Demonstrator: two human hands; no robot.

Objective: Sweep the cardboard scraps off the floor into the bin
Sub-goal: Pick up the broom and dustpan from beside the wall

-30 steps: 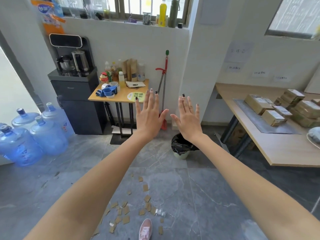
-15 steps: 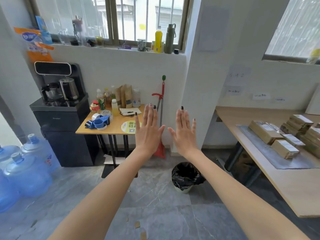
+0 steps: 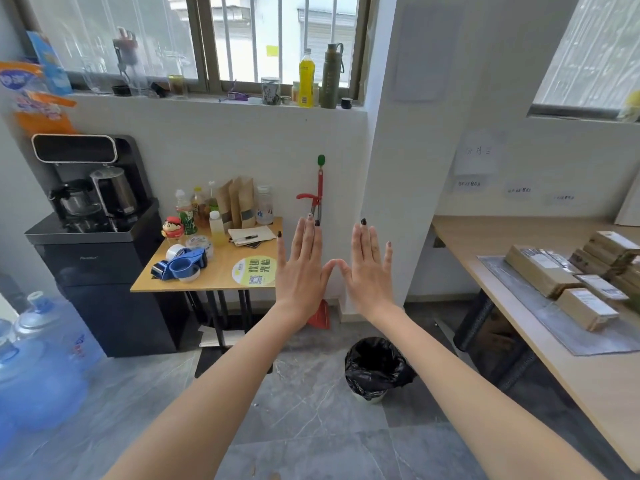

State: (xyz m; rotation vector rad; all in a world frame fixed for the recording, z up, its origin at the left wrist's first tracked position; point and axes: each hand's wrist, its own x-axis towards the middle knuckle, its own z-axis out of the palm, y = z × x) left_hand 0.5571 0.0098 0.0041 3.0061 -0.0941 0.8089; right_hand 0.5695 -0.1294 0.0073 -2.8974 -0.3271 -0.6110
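Both hands are held up in front of the person, palms away, holding nothing. The left hand [image 3: 303, 268] and the right hand [image 3: 369, 268] have flat, spread fingers, and the thumb tips almost touch.

The bin [image 3: 375, 370], lined with a black bag, stands on the grey floor [image 3: 304, 403] near the middle, below the right hand. The cardboard scraps are not visible in this view; I think they lie nearer, under the bottom edge.

Such scraps are probably light, thin and stiff, so they should slide easily under a broom. The red broom and dustpan set [image 3: 319, 202] leans on the far wall; its upper handle looks the best place to grip. Its lower part is mostly hidden behind the left hand, so I cannot tell the brush shape.
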